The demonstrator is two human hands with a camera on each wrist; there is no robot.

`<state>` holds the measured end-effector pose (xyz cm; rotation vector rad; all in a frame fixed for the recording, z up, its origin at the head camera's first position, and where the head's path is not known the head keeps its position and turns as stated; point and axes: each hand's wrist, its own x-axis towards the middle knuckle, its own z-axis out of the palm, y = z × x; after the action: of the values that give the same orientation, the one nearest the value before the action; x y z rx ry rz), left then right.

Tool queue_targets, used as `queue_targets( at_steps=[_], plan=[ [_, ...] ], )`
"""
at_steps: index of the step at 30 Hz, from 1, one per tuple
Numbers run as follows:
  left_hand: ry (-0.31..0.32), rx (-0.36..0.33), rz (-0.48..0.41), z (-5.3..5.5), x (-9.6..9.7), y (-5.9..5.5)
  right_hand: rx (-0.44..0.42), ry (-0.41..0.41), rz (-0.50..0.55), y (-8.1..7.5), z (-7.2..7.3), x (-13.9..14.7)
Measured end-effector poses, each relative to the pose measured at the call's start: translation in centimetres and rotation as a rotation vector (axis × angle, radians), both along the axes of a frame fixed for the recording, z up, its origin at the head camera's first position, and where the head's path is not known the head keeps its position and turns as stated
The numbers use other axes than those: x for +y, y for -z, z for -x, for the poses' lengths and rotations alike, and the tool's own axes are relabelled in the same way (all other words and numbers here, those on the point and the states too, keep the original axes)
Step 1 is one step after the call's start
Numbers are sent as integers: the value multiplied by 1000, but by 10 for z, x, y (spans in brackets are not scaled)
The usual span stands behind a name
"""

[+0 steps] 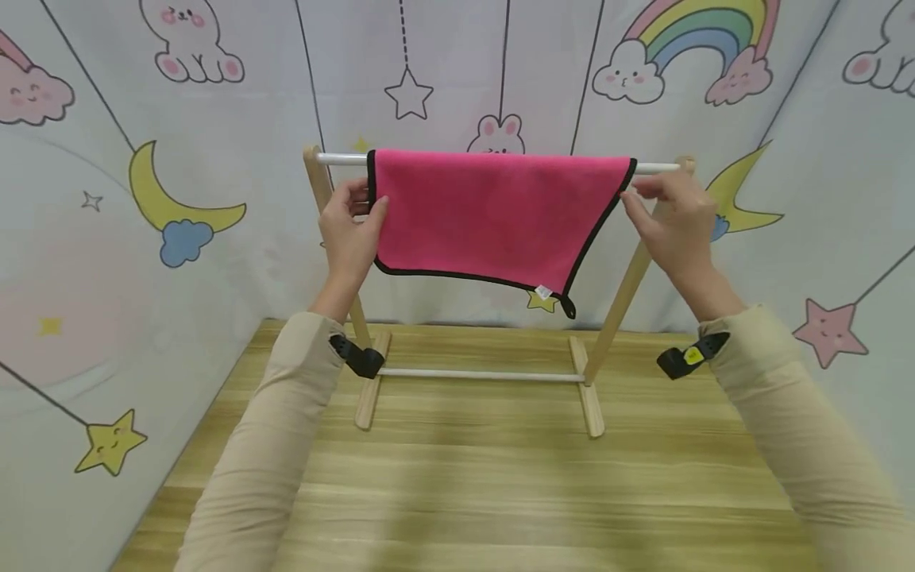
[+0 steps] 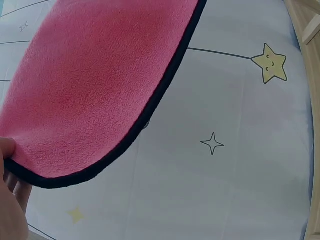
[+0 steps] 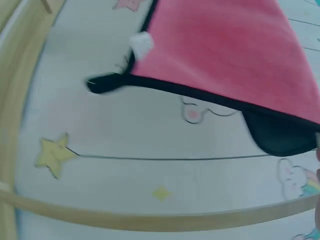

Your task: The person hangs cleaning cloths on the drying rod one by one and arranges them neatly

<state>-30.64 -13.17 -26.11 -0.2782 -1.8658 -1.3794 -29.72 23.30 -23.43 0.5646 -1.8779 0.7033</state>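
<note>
A pink towel [image 1: 493,214] with black edging hangs over the white top rod [image 1: 343,160] of a wooden rack. My left hand [image 1: 353,226] pinches its left edge just below the rod, thumb in front and fingers behind. My right hand [image 1: 672,213] pinches the right edge near the rod. The towel's lower right corner hangs lower than the left and carries a white tag [image 1: 543,292] and a black loop [image 1: 568,307]. In the left wrist view the towel [image 2: 100,90] curves down from the thumb. A dark flap [image 3: 280,132] shows behind the towel in the right wrist view.
The rack's slanted wooden legs [image 1: 618,314] stand on feet [image 1: 588,397] on a wood-grain table [image 1: 486,492], joined by a white lower rod [image 1: 479,374]. A white cloth backdrop [image 1: 272,103] with cartoon drawings rises behind and at the sides.
</note>
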Motion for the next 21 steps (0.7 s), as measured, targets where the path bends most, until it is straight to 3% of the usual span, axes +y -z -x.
queue_targets(
  at_steps=[3, 6, 8, 11, 15, 18, 21],
  plan=[
    [23, -5, -11, -1, 0, -1, -162, -61, 171, 24, -6, -1],
    [36, -29, -13, -3, -2, 1, -374, -135, 262, 40, -10, -7],
    [40, -47, -7, -3, -3, 3, -486, -189, 285, 42, -16, -14],
    [42, -77, 11, -5, -7, 7, -585, -238, 318, 43, -25, -26],
    [57, -120, 26, -8, -13, 13, -612, -285, 394, 49, -26, -37],
    [83, -152, 22, -12, -13, 15, -569, -335, 469, 55, -23, -40],
    [96, -163, 25, -23, -9, 10, -512, -363, 514, 58, -23, -44]
  ],
)
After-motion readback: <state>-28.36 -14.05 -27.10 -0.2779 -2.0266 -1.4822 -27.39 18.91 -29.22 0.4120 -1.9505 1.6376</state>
